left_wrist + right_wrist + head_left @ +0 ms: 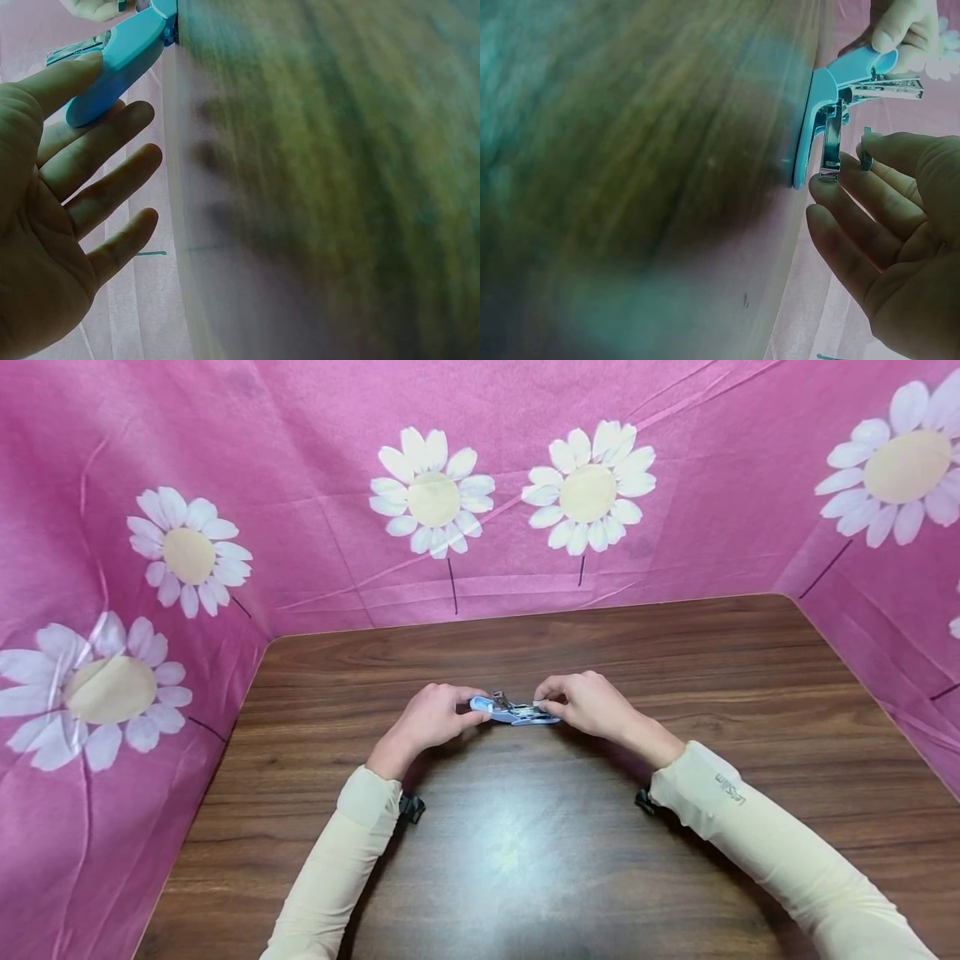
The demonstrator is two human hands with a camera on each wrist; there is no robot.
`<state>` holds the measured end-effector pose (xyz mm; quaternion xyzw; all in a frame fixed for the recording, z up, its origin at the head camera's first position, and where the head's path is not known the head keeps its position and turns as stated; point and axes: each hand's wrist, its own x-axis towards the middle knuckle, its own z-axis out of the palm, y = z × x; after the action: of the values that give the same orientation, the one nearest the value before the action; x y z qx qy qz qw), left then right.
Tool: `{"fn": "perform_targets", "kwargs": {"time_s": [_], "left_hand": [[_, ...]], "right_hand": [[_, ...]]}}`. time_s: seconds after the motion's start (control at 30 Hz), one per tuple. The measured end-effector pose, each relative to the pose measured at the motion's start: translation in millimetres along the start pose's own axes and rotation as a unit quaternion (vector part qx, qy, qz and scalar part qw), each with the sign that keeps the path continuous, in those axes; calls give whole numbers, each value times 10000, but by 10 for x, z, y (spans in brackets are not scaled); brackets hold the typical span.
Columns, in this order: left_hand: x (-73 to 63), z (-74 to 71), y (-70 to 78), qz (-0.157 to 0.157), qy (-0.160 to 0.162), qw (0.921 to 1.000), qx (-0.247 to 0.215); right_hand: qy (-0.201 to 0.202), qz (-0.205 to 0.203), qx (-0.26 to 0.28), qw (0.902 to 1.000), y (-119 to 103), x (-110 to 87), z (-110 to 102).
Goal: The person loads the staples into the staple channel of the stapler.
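A light blue stapler (534, 722) lies swung open on the table, its top arm folded out to the left. My left hand (435, 717) pinches the end of that arm between thumb and fingers, the lower fingers spread apart in the left wrist view. In the right wrist view the metal staple channel (831, 142) stands exposed along the base. Beside this channel, my right hand (907, 232) pinches a small, thin staple strip (867, 148) between thumb and index finger. Other fingertips of this hand are right at the channel's end.
The dark wood-grain table (510, 877) extends around both forearms. Pink cloth (315, 443) printed with white daisies hangs along the back and both sides. A black strap piece (411, 808) sits at the left wrist, another (647, 802) at the right.
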<state>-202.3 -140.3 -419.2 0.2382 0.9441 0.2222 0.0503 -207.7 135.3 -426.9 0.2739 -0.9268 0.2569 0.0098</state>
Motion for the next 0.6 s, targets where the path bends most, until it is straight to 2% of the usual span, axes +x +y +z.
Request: {"fn": "perform_targets", "kwargs": {"time_s": [0.27,0.6], "left_hand": [[-8,-14,-2,-81,-22,9999,113],[-7,-13,21,-75,1,9997,212]], "right_hand": [[-196,-15,-183,9996,-24,-8,-12],[-189,-86,-289,9994,-13,-16,-12]]}}
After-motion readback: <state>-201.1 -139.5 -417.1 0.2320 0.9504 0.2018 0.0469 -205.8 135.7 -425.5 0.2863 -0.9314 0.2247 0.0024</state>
